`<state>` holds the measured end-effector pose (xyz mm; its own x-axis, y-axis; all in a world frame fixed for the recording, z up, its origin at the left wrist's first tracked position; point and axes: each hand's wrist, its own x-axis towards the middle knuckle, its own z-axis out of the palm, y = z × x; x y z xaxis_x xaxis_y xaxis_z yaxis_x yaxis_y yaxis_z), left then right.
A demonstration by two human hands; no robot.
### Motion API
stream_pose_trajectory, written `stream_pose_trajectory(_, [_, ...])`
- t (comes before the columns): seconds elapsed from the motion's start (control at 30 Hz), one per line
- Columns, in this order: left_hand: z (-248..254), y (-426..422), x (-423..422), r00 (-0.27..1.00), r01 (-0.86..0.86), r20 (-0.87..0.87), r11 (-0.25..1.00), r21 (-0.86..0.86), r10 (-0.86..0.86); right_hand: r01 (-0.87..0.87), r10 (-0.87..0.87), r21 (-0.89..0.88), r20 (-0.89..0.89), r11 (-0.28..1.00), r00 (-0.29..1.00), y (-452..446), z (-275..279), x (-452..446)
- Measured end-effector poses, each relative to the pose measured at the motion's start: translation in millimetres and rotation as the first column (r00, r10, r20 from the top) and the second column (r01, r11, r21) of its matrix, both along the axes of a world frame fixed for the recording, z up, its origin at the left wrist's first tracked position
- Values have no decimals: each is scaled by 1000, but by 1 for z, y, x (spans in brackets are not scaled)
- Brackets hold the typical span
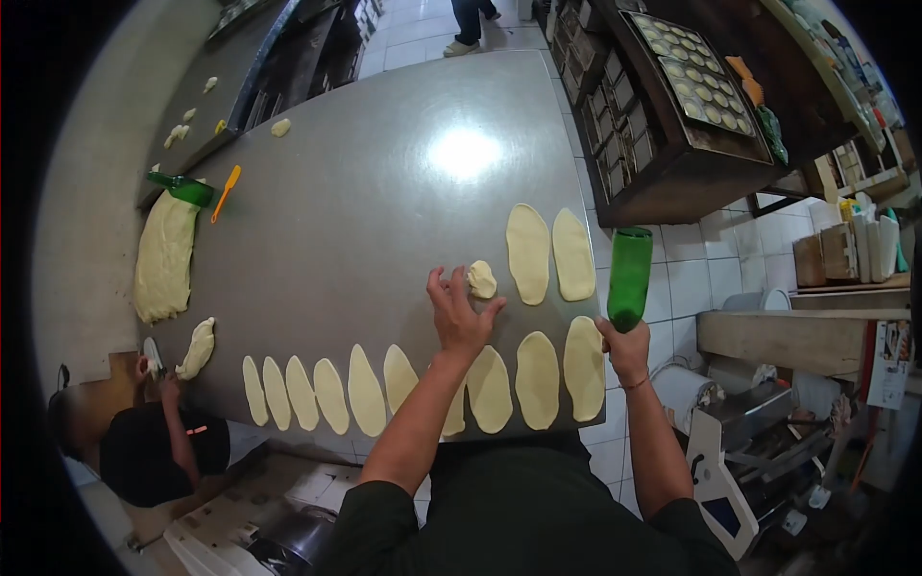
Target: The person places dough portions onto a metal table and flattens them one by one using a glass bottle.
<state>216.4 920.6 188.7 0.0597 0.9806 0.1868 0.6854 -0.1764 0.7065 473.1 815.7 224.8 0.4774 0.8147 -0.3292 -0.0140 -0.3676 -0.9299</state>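
Note:
A green glass bottle (pixel 631 274) is gripped at one end by my right hand (pixel 626 350), beyond the table's right edge. My left hand (pixel 463 312) is over the steel table with its fingers apart, curved around the near side of a small dough lump (pixel 482 279). Whether the fingertips touch the lump I cannot tell. Two flattened dough ovals (pixel 527 253) lie just right of it. Along the near edge runs a row of more flattened dough pieces (pixel 367 391), growing wider toward the right; my left forearm partly covers some of them.
At the left, a large dough slab (pixel 165 257) lies beside another green bottle (pixel 181 188) and an orange scraper (pixel 226 194). A co-worker (pixel 158 442) holds a blade at the left corner. Filled trays (pixel 693 75) rest on a cabinet at upper right. Another person's legs (pixel 468 24) show beyond the table.

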Motion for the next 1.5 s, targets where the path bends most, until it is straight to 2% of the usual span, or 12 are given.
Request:
stream_pose_trajectory(0.17, [-18,-5,-5,883,332,-391,935,127,-260,-78,83,-77,67,994,994,3,-11,2])
stream_pose_trajectory(0.23, [-18,-11,5,753,436,-444,874,-216,-485,-198,193,-9,261,980,946,17,-18,-3])
stream_pose_trajectory(0.37, [20,-17,16,673,424,-512,846,-324,-534,-262,212,191,246,946,946,62,-9,-24])
stream_pose_trajectory(0.47, [44,-20,4,679,393,-488,833,-391,-549,-358,303,-8,549,934,779,105,-10,-24])
stream_pose_trajectory(0.53, [43,-18,-10,922,298,-323,924,241,-213,-573,480,-180,766,800,429,119,-7,-25])
stream_pose_trajectory(0.63, [17,5,-32,854,399,-402,911,99,-330,-690,706,-440,693,575,146,130,-17,-44])
stream_pose_trajectory(0.73, [-12,59,-28,834,447,-368,894,18,-410,-621,635,-466,769,630,68,151,-12,-60])
stream_pose_trajectory(0.8, [26,119,-9,756,427,-364,832,-355,-543,-568,606,-472,793,674,60,178,-35,-58])
stream_pose_trajectory(0.87, [-4,167,8,826,307,-487,951,-35,-285,-518,474,-383,879,765,49,214,-35,-52])
stream_pose_trajectory(1.03, [0,245,33,848,55,-530,991,125,19,-522,456,-379,890,764,22,256,-25,-43])
stream_pose_trajectory(1.13, [12,249,23,862,158,-505,921,355,47,-539,363,-281,931,794,48,246,-19,-44])
stream_pose_trajectory(1.5, [21,-20,-57,765,533,-413,846,-26,-494,-571,331,-150,916,807,226,84,-41,-87])
